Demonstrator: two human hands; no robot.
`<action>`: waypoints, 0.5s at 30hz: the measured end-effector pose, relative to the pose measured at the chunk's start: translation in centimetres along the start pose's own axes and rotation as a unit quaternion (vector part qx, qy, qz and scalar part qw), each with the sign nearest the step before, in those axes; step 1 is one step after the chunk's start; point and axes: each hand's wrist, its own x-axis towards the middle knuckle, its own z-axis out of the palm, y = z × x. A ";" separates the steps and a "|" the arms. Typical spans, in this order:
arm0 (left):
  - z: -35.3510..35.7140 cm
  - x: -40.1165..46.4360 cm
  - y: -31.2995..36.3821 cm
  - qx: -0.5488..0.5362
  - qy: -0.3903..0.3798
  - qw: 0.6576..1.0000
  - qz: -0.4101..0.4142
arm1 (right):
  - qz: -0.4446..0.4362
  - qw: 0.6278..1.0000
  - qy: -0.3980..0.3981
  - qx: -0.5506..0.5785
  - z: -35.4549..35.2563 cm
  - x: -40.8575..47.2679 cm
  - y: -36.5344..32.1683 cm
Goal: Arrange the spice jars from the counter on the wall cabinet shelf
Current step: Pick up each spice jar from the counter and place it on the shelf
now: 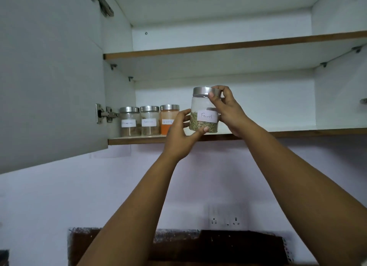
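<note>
1. Both hands hold the fennel jar [204, 114] above the lower shelf [139, 140] — left hand [178, 134] cupping its base, right hand [228, 110] pinching the lid.
2. Label faces outward, seemingly matching three shelved jars [150, 120] — their labels illegible.

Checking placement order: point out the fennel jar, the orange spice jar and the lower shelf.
fennel jar [206, 116]: head view, on its white label.
orange spice jar [166, 129]: head view, on the orange powder.
lower shelf [137, 141]: head view, on its brown front edge.
</note>
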 end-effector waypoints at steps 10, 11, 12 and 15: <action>-1.6 3.1 -9.2 0.357 0.081 0.929 0.062 | 0.093 0.982 -0.051 -0.156 2.1 5.5 5.1; -2.0 2.8 -10.2 0.363 0.113 0.921 0.091 | 0.113 0.980 -0.062 -0.149 2.3 6.0 5.2; -2.3 2.5 -11.3 0.367 0.134 0.913 0.114 | 0.133 0.978 -0.074 -0.143 2.5 6.6 5.3; -2.6 2.0 -13.2 0.389 0.162 0.891 0.169 | 0.178 0.970 -0.093 -0.139 2.7 8.0 6.1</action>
